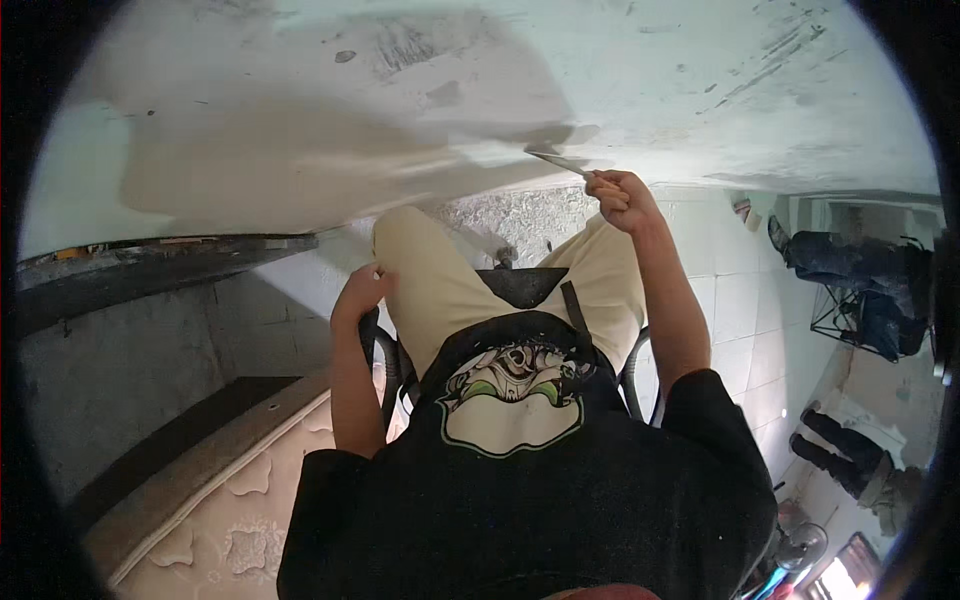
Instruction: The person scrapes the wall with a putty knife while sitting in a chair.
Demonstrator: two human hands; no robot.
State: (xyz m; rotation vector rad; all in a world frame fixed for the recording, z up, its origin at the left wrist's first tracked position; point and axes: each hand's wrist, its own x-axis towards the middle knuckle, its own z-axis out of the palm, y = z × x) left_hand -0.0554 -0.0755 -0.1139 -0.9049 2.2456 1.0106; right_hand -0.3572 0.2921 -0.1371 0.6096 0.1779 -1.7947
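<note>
My right hand (622, 203) is closed around the handle of a thin-bladed scraper (558, 161). The narrow, pale blade, seen nearly edge-on, points left with its tip at the lower part of the scuffed white wall (400, 110). Whether the tip touches the wall cannot be made out. My left hand (360, 293) rests against the outside of my left thigh, beside the chair's black armrest (384, 350). Its fingers lie loosely and seem to hold nothing; some of them are hidden. I sit with beige trousers (435, 275) spread toward the wall.
Pale flakes (490, 213) litter the floor at the wall's foot. To the left runs a dark ledge (160, 262); behind it lies a patterned mattress (250, 510). On the right, a dark folding chair (865, 310), another person (850, 455) and a fan (802, 545) stand on pale tiles.
</note>
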